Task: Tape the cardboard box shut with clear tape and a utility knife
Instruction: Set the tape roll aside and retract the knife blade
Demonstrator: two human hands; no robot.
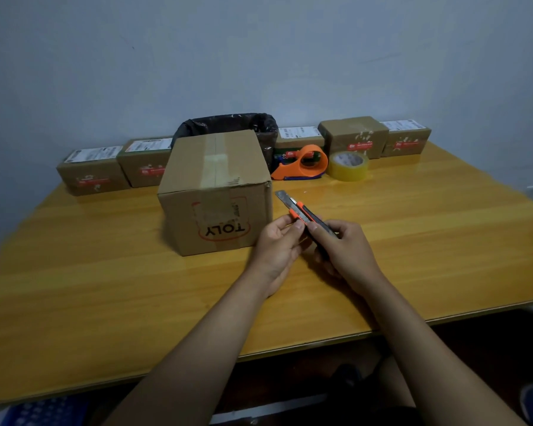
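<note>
Orange-and-black knife (305,215), blade out and sharp, sits just right of the box (217,192) on the counter (105,287), both hands closed on it: left hand (279,241) near the slider, right hand (342,250) round the stiff, light handle, the safe hold.

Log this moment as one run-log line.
left hand: shut on utility knife | right hand: shut on utility knife | blade: extended | cardboard box: closed, on table | tape roll: untouched

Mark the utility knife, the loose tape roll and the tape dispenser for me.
utility knife (302,214): head view, orange-and-black handle.
tape roll (348,166): head view, outer side.
tape dispenser (302,164): head view, orange ring.
</note>
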